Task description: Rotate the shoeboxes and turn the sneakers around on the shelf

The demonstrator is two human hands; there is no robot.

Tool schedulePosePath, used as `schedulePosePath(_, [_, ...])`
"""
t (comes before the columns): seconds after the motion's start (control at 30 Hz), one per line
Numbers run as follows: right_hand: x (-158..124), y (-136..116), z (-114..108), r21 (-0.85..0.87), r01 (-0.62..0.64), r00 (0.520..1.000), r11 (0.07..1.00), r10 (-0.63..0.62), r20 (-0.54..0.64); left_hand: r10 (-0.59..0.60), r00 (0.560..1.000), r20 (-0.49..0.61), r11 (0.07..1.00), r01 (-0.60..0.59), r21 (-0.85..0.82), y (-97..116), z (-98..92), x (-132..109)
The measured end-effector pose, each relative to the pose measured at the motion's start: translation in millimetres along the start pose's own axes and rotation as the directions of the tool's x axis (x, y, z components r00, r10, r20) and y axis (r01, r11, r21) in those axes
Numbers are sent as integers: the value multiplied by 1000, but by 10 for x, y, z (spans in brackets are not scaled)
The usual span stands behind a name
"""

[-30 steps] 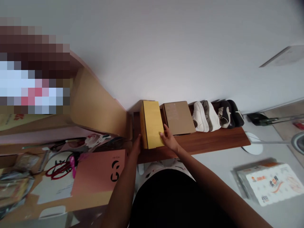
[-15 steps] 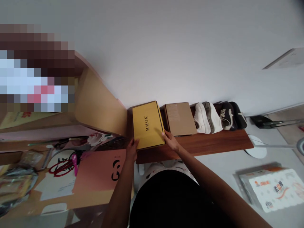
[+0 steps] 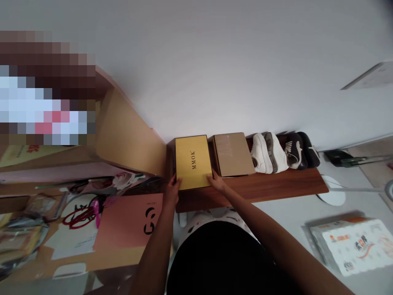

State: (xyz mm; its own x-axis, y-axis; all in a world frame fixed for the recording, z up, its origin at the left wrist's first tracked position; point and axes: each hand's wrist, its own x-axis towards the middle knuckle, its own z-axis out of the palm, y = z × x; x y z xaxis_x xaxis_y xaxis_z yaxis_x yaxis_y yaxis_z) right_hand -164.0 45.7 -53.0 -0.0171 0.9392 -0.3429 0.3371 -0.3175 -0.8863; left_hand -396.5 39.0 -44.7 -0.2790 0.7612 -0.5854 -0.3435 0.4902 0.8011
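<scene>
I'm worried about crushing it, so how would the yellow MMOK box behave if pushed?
The yellow MMOK box would likely feel stiff, since its edges look straight and its top flat. Its rectangular shape suggests it would slide rather than roll. Its weight is uncertain, as the closed top hides any contents.

Yellow box between fingers: smooth card, satin sheen | brown box right of fingers: matt cardboard | board below fingers: reddish wood grain, soft gloss
</scene>
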Motion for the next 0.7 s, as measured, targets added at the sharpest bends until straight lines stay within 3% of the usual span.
schedulePosePath(0.17, [31, -52, 17, -144, -78, 997, 986, 81, 16, 34, 999, 11, 996, -35, 82, -16, 35, 55])
schedulePosePath(0.27, [2, -127, 20, -236, -96, 995, 967, 100, 5, 67, 996, -58, 959, -48, 281, 31, 34, 61])
schedulePosePath(0.4, [-104, -200, -117, -252, -63, 998, 966, 53, -47, 313, 931, -186, 787, -145, 599, 177, 130, -67])
schedulePosePath(0.5, [-187, -173, -421, -127, 36, 994, 991, -48, -95, 454, 882, -126, 773, -319, 549, 205, 444, -247])
schedulePosePath(0.57, [-211, -114, -715, -52, 75, 985, 996, -82, -152, 408, 912, -51, 861, -366, 353, 119, 788, -354])
schedulePosePath(0.63, [-193, -38, -1044, -44, 104, 967, 994, -112, -229, 279, 959, 50, 947, -283, 154, -40, 1186, -414])
schedulePosePath(0.7, [-133, 45, -1363, -104, 124, 937, 987, -151, -314, 156, 980, 122, 983, -166, 77, -223, 1567, -415])
